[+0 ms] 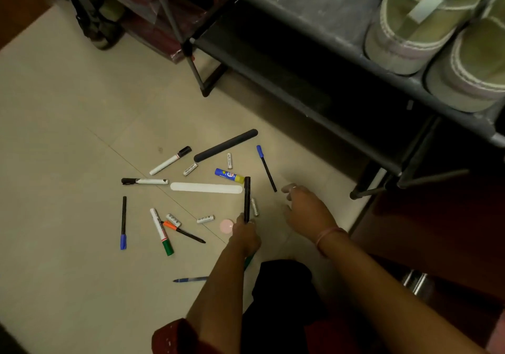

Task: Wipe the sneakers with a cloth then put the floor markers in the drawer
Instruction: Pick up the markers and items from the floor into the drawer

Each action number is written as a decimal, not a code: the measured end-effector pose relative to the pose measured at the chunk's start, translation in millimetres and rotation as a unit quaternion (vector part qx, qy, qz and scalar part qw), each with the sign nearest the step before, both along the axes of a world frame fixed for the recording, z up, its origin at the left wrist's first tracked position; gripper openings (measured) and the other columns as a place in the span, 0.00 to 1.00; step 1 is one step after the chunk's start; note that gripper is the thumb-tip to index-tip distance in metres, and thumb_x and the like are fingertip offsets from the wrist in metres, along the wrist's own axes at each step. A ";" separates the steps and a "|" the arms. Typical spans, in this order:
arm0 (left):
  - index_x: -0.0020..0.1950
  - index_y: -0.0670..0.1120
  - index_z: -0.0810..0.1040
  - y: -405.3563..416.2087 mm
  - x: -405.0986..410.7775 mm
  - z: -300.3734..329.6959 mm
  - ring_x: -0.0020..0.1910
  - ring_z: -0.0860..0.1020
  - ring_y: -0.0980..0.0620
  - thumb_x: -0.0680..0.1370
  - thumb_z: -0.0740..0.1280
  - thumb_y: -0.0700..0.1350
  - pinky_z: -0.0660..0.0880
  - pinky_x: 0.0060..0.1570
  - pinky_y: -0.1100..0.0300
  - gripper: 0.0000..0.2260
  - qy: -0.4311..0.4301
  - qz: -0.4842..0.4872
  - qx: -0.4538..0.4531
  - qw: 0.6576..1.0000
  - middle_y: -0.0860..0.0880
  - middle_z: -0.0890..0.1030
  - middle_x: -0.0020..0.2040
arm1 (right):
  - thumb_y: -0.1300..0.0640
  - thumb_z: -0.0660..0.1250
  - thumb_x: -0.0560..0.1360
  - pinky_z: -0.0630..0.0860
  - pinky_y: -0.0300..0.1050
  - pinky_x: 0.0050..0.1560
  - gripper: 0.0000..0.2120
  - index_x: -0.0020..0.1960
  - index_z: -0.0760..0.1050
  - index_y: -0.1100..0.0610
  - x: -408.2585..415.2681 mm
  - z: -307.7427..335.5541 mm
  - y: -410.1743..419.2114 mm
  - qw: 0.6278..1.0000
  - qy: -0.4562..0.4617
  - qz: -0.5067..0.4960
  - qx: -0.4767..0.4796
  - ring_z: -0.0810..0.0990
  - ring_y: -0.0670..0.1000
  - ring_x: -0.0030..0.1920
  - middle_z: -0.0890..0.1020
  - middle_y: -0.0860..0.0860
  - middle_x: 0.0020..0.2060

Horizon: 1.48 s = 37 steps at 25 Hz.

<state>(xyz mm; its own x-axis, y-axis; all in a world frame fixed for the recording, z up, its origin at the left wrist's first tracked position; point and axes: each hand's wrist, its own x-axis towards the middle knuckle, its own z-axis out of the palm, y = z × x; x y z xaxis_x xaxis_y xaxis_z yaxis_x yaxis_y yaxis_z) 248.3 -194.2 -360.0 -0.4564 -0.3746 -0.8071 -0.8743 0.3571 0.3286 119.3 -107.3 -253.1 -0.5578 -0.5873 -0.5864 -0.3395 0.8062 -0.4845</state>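
Several markers and pens lie scattered on the beige tiled floor (68,124). My left hand (246,234) grips a black marker (247,197) that points away from me; a green end shows below the fist. My right hand (304,207) hovers over the floor just right of it, fingers loosely curled, holding nothing. Loose on the floor are a white marker with a black cap (170,160), a second white marker (144,181), a green-capped marker (161,232), an orange-capped pen (184,232) and blue-capped pens (123,222) (266,168). Two pale sneakers (426,22) stand on the dark rack at top right.
A glue stick (229,176), several small batteries (190,169), a white flat stick (206,188), a black flat stick (225,145) and a pink disc (226,226) lie among the markers. The dark shoe rack (300,61) stands behind them. A blue pen (190,280) lies near my knee.
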 end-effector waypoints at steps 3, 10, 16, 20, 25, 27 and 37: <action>0.76 0.41 0.59 6.4 5.6 -20.3 0.67 0.69 0.41 0.80 0.60 0.36 0.68 0.66 0.54 0.24 0.044 0.048 -0.032 0.997 0.42 0.67 0.71 | 0.58 0.62 0.78 0.72 0.42 0.57 0.18 0.67 0.68 0.55 5.0 9.5 -7.3 0.999 -0.012 -0.023 -0.022 0.75 0.51 0.59 0.75 0.53 0.61; 0.44 0.44 0.84 0.9 14.4 -6.1 0.46 0.78 0.51 0.77 0.63 0.39 0.72 0.49 0.59 0.09 0.198 0.187 -0.115 0.955 0.46 0.81 0.43 | 0.62 0.62 0.77 0.76 0.41 0.52 0.14 0.63 0.73 0.56 1.9 25.4 -16.9 0.952 -0.169 -0.225 -0.119 0.78 0.51 0.53 0.79 0.52 0.53; 0.50 0.47 0.85 21.1 13.5 76.4 0.56 0.81 0.50 0.75 0.71 0.38 0.76 0.59 0.56 0.07 0.308 0.604 0.167 0.716 0.46 0.84 0.53 | 0.55 0.64 0.78 0.73 0.44 0.60 0.19 0.68 0.69 0.55 1.9 37.7 -20.8 0.854 -0.331 -0.356 -0.183 0.76 0.50 0.60 0.76 0.50 0.59; 0.48 0.44 0.85 35.6 21.5 125.5 0.47 0.82 0.54 0.75 0.70 0.35 0.77 0.56 0.58 0.07 0.306 0.549 0.260 0.733 0.50 0.85 0.43 | 0.47 0.64 0.76 0.69 0.46 0.64 0.13 0.58 0.75 0.50 10.1 40.5 -24.8 0.869 -0.371 -0.280 -0.167 0.75 0.48 0.61 0.79 0.49 0.58; 0.51 0.47 0.81 -5.9 52.9 101.8 0.48 0.81 0.56 0.77 0.69 0.38 0.76 0.48 0.63 0.06 0.264 0.456 0.126 0.841 0.55 0.84 0.46 | 0.58 0.57 0.81 0.75 0.47 0.58 0.11 0.62 0.72 0.58 7.2 43.2 -25.2 0.816 -0.392 -0.372 -0.206 0.80 0.48 0.43 0.80 0.52 0.42; 0.50 0.43 0.79 -52.8 86.3 58.8 0.49 0.80 0.47 0.78 0.67 0.40 0.73 0.45 0.60 0.03 0.179 0.492 -0.098 0.847 0.45 0.83 0.49 | 0.57 0.57 0.81 0.76 0.47 0.51 0.12 0.62 0.72 0.57 1.2 43.7 -23.6 0.793 -0.393 -0.415 -0.209 0.75 0.46 0.36 0.75 0.50 0.37; 0.62 0.37 0.76 -110.6 138.7 -35.5 0.51 0.77 0.44 0.79 0.66 0.43 0.72 0.52 0.55 0.14 -0.057 0.362 -0.133 0.921 0.40 0.79 0.54 | 0.58 0.60 0.79 0.70 0.37 0.27 0.08 0.56 0.74 0.57 4.2 48.6 -28.4 0.745 -0.453 -0.442 -0.211 0.70 0.44 0.28 0.74 0.49 0.32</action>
